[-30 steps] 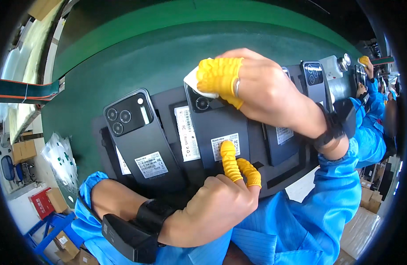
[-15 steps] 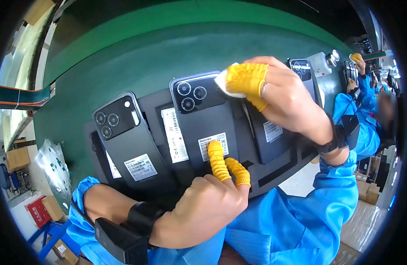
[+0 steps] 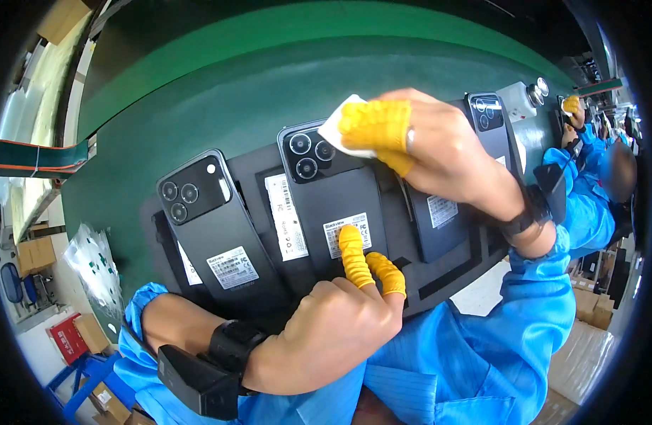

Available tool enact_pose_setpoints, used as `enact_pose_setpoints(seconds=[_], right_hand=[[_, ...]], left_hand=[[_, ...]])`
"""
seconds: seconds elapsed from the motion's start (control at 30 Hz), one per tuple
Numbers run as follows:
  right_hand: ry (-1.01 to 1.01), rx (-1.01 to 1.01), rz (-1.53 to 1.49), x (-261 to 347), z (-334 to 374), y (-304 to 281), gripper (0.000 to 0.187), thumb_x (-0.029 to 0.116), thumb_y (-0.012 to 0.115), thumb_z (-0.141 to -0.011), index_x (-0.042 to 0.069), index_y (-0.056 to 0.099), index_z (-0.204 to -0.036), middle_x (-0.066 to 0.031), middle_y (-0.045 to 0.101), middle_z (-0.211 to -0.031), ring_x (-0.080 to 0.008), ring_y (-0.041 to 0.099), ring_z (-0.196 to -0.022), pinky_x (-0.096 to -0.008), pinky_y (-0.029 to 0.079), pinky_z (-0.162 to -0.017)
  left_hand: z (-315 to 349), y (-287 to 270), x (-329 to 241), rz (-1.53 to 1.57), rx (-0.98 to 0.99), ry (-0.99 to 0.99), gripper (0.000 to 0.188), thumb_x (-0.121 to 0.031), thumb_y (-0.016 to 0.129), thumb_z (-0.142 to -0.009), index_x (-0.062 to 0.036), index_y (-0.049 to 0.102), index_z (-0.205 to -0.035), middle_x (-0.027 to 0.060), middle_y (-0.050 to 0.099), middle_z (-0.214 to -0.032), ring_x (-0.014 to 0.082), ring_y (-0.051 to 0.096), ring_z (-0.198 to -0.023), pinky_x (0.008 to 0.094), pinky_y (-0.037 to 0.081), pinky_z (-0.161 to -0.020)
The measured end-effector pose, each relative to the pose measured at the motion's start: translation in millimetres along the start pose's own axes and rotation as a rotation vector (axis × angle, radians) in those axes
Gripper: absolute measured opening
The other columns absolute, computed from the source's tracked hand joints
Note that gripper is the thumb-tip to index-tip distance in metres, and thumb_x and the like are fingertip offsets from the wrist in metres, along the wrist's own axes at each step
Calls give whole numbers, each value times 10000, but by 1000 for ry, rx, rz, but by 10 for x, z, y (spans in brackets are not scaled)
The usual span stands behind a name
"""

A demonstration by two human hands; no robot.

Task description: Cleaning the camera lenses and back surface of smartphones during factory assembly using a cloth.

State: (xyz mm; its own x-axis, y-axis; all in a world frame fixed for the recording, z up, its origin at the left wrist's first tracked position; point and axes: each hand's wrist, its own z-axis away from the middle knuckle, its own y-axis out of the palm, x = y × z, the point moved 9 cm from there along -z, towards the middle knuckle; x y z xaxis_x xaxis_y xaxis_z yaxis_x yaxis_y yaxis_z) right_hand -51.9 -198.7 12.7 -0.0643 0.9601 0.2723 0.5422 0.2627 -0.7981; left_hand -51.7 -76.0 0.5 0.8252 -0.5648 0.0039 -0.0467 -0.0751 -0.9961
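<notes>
A dark smartphone (image 3: 319, 195) lies back up in the middle of a black tray (image 3: 453, 273), with three camera lenses and a white label. My left hand (image 3: 326, 333), in yellow finger cots, rests its outstretched index fingertip on that label; the second covered finger is bent by the phone's edge. My right hand (image 3: 425, 134), also in yellow finger cots, pinches a folded white cloth (image 3: 329, 131) over the upper right of the camera panel. To the left lies a similar phone (image 3: 227, 227), tilted. Another phone (image 3: 443, 230) sits partly under my right forearm.
Farther right is one more phone (image 3: 487, 117), near a white bottle with a metal top (image 3: 517, 101). The green bench (image 3: 198, 106) stretches behind the tray. Clear plastic bags (image 3: 92, 265) lie at left. A co-worker in blue (image 3: 588, 177) sits at far right.
My right hand has moved the cloth left across the camera panel, toward the lenses. My left fingertip stays on the label. The whole view has shifted slightly.
</notes>
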Motion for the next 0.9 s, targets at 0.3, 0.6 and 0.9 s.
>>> enact_pose_setpoints(seconds=[0.3,0.6,0.9], right_hand=[[-95,69,110,386,163,61,266,75,624,-658,-19,672,-902,-125,670,-948,-248,659,-923,-406,501,-941],[-115,65,-109,299,73,47,263,67,644,-677,-4,675,-928,-117,667,-866,-242,664,-865,-407,507,-902],[45,-110,78,1,-133,-167,275,-27,692,-696,34,672,-964,-106,682,-961,-277,652,-901,-388,506,-850]], left_hand=[[-1,7,-28,-10,6,-19,287,-190,609,-680,-29,680,-907,50,536,-509,91,447,-361,223,316,-332],[21,25,-1,-8,-16,-42,290,-196,611,-682,-33,677,-912,83,572,-539,91,435,-353,230,315,-325],[19,38,-20,-23,4,-14,321,-206,619,-693,-20,669,-949,104,576,-544,99,446,-350,240,333,-319]])
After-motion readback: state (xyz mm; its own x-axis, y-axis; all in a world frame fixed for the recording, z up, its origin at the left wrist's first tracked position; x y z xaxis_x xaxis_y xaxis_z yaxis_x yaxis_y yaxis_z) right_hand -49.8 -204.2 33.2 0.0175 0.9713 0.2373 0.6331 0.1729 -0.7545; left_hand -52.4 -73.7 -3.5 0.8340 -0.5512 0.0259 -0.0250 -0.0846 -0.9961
